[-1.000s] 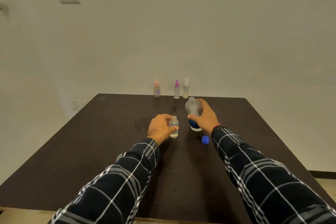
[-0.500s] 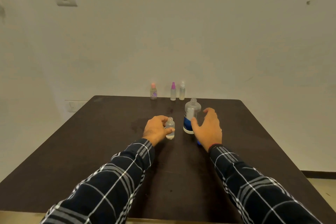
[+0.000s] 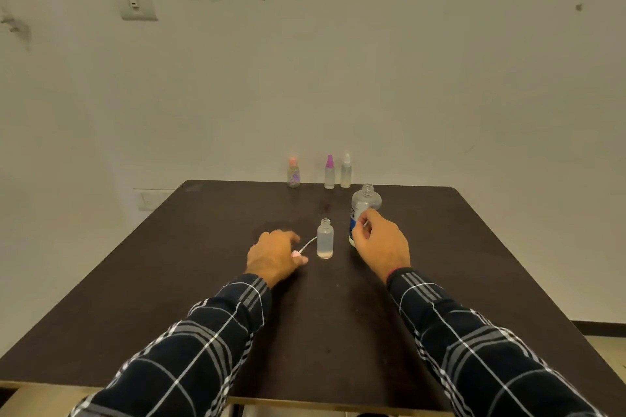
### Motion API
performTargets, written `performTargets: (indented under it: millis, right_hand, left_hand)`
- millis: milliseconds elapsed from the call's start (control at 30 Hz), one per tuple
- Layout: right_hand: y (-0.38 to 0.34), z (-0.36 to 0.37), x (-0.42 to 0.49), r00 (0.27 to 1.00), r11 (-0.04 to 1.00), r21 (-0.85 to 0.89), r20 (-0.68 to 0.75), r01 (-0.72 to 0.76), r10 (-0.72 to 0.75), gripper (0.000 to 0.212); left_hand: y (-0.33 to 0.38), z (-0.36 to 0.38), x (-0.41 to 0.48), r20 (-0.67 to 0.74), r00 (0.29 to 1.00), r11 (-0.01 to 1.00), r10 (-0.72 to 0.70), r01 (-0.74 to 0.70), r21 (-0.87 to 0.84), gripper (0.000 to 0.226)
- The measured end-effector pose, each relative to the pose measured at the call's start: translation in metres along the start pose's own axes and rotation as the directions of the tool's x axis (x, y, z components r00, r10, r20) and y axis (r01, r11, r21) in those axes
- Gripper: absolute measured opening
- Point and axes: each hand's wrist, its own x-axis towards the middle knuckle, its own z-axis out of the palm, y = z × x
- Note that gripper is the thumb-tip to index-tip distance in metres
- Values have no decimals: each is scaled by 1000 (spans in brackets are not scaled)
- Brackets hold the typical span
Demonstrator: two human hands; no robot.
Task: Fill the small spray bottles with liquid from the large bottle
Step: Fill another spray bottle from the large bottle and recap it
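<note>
An uncapped small spray bottle (image 3: 325, 240) stands upright mid-table with a little clear liquid at its bottom. Just left of it, my left hand (image 3: 272, 256) holds a pink spray cap (image 3: 298, 253); the cap's white dip tube (image 3: 309, 243) points toward the bottle. The large clear bottle (image 3: 365, 201) with a blue label stands open to the right. My right hand (image 3: 382, 244) is in front of its lower part with the fingers curled together. Whether they hold anything is hidden.
Three capped small spray bottles stand at the table's far edge: a pink-capped one (image 3: 293, 174), a purple-capped one (image 3: 329, 173) and a white-capped one (image 3: 346, 173). The dark table (image 3: 203, 281) ends close to the wall behind. The large bottle's blue cap is out of sight.
My left hand let go of the small bottle and now holds the pink spray cap. My right hand set the large bottle upright, released it and curled its fingers.
</note>
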Motion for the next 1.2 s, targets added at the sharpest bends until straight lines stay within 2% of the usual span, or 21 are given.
performTargets:
  millis: [67,133,267,400,500,567,633,733,800,933,1067,1200]
  right_hand:
    - [-1,1,0,1000,1000,-4,14,-15,15,7]
    - [-2,1,0,999,1000,-3,26,-24,24,7]
    - [-1,-2,4,997,999,-6,67,-49,50,7]
    - [2,-6,6,988,991,5,76,-134,133,7]
    - [8,-6,6,969,966,99,-33,-240,244,19]
    - [14,-5,7,949,932,222,-65,-287,308,40]
    - [17,-6,12,939,891,333,-39,-310,341,65]
    - [15,-8,21,952,869,396,47,-296,303,92]
    - [12,-7,26,962,874,402,98,-274,256,92]
    - [6,-4,31,966,867,426,100,-260,240,77]
    - [5,-3,35,957,859,421,118,-290,265,75]
    - [6,-4,35,956,860,418,124,-292,265,76]
  left_hand:
    - [-5,2,-5,24,1000,996,-20,17,91,39]
    - [-6,5,-9,-1,1000,995,-24,24,93,27]
    - [-7,2,-4,-139,990,1000,-4,6,16,22]
    - [-4,-16,8,-388,917,974,88,-161,-159,24]
    - [1,-38,15,-434,874,931,218,-320,-176,29]
    - [3,-49,19,-417,863,906,285,-385,-177,25]
    - [4,-58,22,-366,884,897,291,-385,-217,22]
    - [8,-66,24,-326,867,882,377,-444,-161,21]
    - [12,-72,22,-320,849,855,421,-489,-171,22]
    - [14,-74,25,-259,877,829,406,-472,-301,20]
    - [17,-68,31,-225,830,846,511,-532,-40,18]
    - [38,-61,33,-159,820,833,550,-553,30,24]
